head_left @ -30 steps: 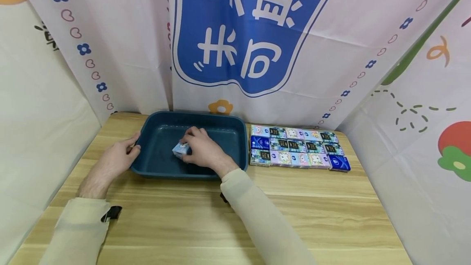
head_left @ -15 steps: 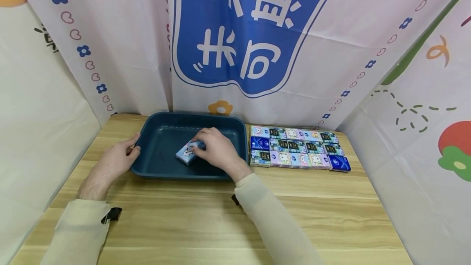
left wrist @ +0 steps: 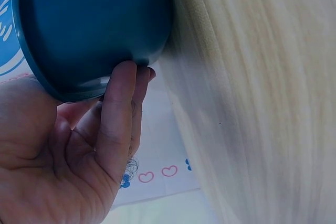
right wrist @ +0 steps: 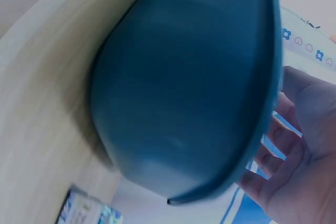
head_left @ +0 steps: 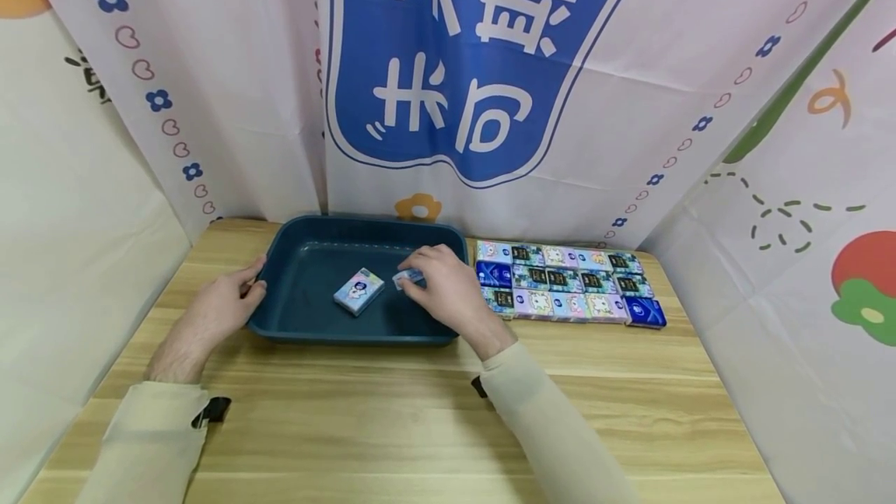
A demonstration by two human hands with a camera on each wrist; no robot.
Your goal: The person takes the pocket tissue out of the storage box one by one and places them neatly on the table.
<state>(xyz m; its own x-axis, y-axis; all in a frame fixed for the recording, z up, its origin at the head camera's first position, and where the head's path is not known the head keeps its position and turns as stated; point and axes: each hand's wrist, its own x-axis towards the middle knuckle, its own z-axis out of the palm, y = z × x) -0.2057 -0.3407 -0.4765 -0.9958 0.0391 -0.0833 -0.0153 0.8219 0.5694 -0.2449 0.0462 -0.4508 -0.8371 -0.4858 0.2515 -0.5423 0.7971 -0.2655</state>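
A dark teal plastic basin (head_left: pixel 301 309) stands on the wooden table. My left hand (head_left: pixel 217 317) grips its left end; in the left wrist view, that hand's fingers (left wrist: pixel 118 114) press the outer wall near the rim. Inside the basin, a light blue pocket tissue pack (head_left: pixel 359 292) with a cartoon print lies flat and slanted. To its right, over the basin, my right hand (head_left: pixel 455 290) pinches another light blue tissue pack (head_left: pixel 407 278) between thumb and fingers, which partly cover it. The basin wall hides that pack in the right wrist view, where my right hand (right wrist: pixel 302 156) shows beyond the rim.
Right of the basin, several tissue packs (head_left: pixel 567 280) lie in three tight rows, dark blue, pastel and floral. A printed curtain (head_left: pixel 280 99) hangs behind the table (head_left: pixel 364 418), with pale cloth on both sides.
My right hand has moved right across the basin with one light blue tissue pack. The other light blue pack, earlier under the fingers, now lies uncovered. My left hand stays on the basin.
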